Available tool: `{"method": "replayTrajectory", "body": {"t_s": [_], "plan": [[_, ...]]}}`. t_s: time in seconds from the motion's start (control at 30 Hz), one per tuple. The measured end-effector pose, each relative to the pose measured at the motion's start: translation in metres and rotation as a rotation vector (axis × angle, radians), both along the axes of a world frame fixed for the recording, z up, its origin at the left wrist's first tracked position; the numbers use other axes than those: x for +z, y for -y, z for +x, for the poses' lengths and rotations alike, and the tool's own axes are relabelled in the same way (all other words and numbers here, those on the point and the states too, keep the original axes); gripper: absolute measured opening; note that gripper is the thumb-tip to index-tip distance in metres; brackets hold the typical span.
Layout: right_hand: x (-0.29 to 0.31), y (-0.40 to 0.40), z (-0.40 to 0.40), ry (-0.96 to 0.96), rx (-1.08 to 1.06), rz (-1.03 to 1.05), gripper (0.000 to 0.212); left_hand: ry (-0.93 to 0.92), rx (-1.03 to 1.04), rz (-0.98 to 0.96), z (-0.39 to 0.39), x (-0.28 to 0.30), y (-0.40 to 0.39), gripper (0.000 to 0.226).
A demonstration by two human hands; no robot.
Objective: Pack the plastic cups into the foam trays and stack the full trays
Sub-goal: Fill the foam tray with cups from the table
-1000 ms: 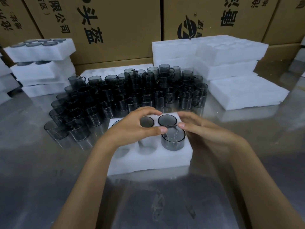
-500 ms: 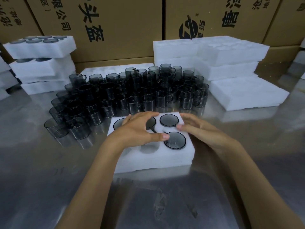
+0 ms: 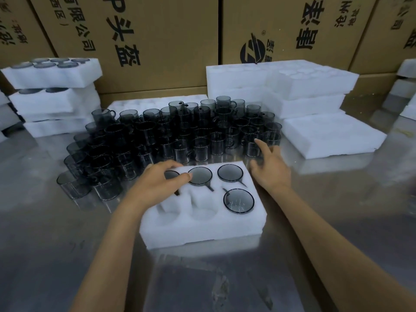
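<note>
Packing stood partway through: the white six-pocket foam tray (image 3: pixel 202 224) lay on the reflective metal table (image 3: pixel 56 255) directly before the person, with smoky grey transparent plastic cups seated in the three far pockets and in the near right pocket (image 3: pixel 238 201), their rims flush with the foam. The near left and near middle pockets (image 3: pixel 202 213) remained vacant. The left hand (image 3: pixel 159 183) rested on the tray's far left corner, partly covering the cup there, fingers loosely curled and gripping nothing; it appeared to steady the tray. The right hand (image 3: pixel 269 170) was spread wide and empty, index finger extended toward the nearest handled cup (image 3: pixel 252 145) at the right front of the loose cup cluster (image 3: pixel 175 136), close to it though contact could not be confirmed. The step in hand was judged to be fetching the fifth cup. The next move would call for closing the fingers on one cup without toppling its close-packed neighbours, then turning its handle to match the pocket's slot (the slots angle toward the near right). Filled trays (image 3: pixel 51 70) stood stacked at far left, empty trays (image 3: pixel 281 86) at far right, before printed brown cardboard cartons (image 3: pixel 157 30).
</note>
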State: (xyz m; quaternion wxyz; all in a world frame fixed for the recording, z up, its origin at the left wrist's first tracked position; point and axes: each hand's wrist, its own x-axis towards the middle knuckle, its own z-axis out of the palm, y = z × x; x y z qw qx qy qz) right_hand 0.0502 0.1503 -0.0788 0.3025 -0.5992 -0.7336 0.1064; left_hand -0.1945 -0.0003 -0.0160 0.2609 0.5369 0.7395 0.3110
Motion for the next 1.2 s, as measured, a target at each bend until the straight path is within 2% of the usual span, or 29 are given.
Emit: {"method": "replayTrajectory", "body": {"t_s": [0.1, 0.2, 0.27, 0.33, 0.43, 0.6, 0.77, 0.87, 0.97, 1.07, 1.2], "plan": [[0.000, 0.001, -0.001, -0.018, -0.028, 0.059, 0.041, 0.013, 0.077, 0.090, 0.007, 0.000, 0.000, 0.008], [-0.003, 0.002, 0.001, -0.102, -0.018, 0.097, 0.024, 0.051, 0.129, 0.132, 0.013, 0.001, -0.001, 0.014], [-0.004, 0.004, 0.002, -0.140, 0.002, 0.103, 0.019, 0.074, 0.162, 0.167, 0.015, 0.000, -0.003, 0.022], [-0.003, 0.007, 0.002, -0.172, 0.024, 0.105, 0.018, 0.086, 0.177, 0.207, 0.018, -0.001, -0.006, 0.019], [-0.001, 0.011, 0.002, -0.237, 0.047, 0.079, 0.024, 0.085, 0.189, 0.245, 0.019, -0.002, -0.012, 0.010], [0.001, 0.017, 0.003, -0.356, -0.003, 0.002, 0.039, 0.091, 0.152, 0.263, 0.016, -0.005, -0.015, 0.011], [0.009, 0.029, 0.007, -0.549, 0.016, 0.187, 0.037, 0.107, 0.106, 0.305, 0.011, -0.004, -0.014, 0.005], [0.026, 0.041, 0.002, -0.577, 0.090, 0.299, 0.051, 0.025, 0.072, 0.398, 0.017, 0.001, -0.011, 0.010], [0.043, 0.055, -0.009, -0.680, 0.291, 0.364, 0.072, -0.022, -0.011, 0.482, 0.032, 0.007, -0.007, 0.026], [0.053, 0.075, -0.021, -0.700, 0.489, 0.255, 0.080, 0.036, -0.084, 0.524, 0.043, 0.013, -0.005, 0.037], [0.062, 0.093, -0.027, -0.587, 0.681, -0.078, 0.067, 0.287, -0.056, 0.500, 0.045, 0.022, -0.003, 0.031]]}}
